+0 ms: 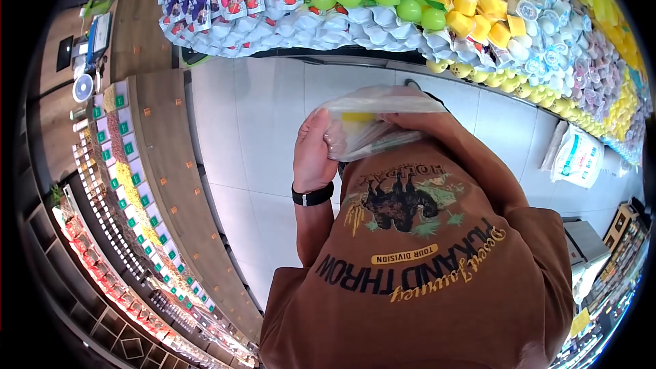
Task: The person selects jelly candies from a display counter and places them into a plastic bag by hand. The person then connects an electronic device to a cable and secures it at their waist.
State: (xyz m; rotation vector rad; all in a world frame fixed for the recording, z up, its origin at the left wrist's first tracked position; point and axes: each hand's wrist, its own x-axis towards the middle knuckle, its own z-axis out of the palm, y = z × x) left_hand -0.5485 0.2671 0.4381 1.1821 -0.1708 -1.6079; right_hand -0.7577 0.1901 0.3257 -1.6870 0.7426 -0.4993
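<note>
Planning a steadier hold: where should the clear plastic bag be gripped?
Probably the clear plastic bag's left end, coming from the left, where the left hand has it: the film looks crumpled there, giving fingers folds to pinch. The right hand is at the other end.

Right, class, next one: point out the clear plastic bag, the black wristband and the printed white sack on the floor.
Clear plastic bag (362,131): head view, on its crumpled middle.
Black wristband (313,196): head view, on the middle of its strap.
Printed white sack (578,157): head view, on its printed face.

A shop, with heaped bright packages (410,10), green-tagged rows of goods (125,176) and stocked shelves (102,270).
</note>
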